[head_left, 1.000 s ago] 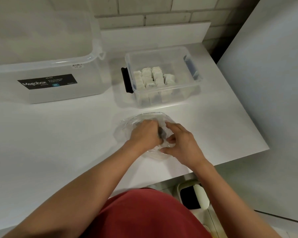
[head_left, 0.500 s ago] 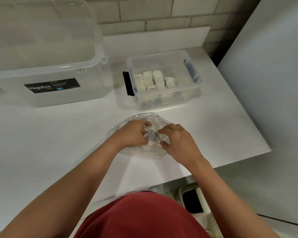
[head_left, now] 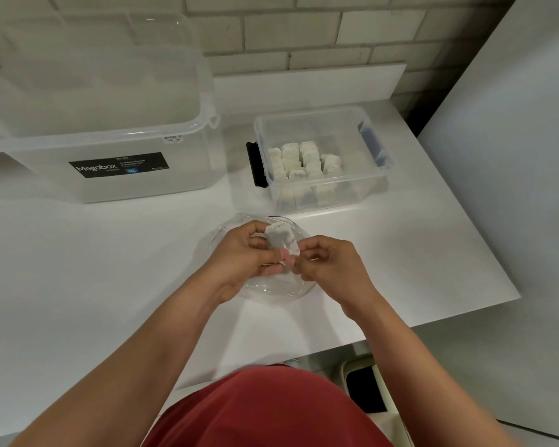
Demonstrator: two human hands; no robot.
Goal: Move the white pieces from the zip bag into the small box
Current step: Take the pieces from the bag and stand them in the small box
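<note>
A clear zip bag (head_left: 273, 287) lies on the white table in front of me, mostly under my hands. My left hand (head_left: 242, 253) holds a white piece (head_left: 281, 238) just above the bag, fingers curled round it. My right hand (head_left: 331, 269) pinches the lower end of the same piece with curled fingers. Beyond the bag stands the small clear box (head_left: 373, 180) with dark side latches, and several white pieces (head_left: 304, 161) are packed upright inside it.
A large clear Megabox tub (head_left: 110, 169) stands at the back left against the brick wall. The table edge (head_left: 449, 321) runs close on my right, with a grey wall panel beyond. A bin (head_left: 365, 387) sits on the floor below.
The hands were working inside the bag; a white piece has now come up out of it, held between both hands. The view has shifted slightly downward.
</note>
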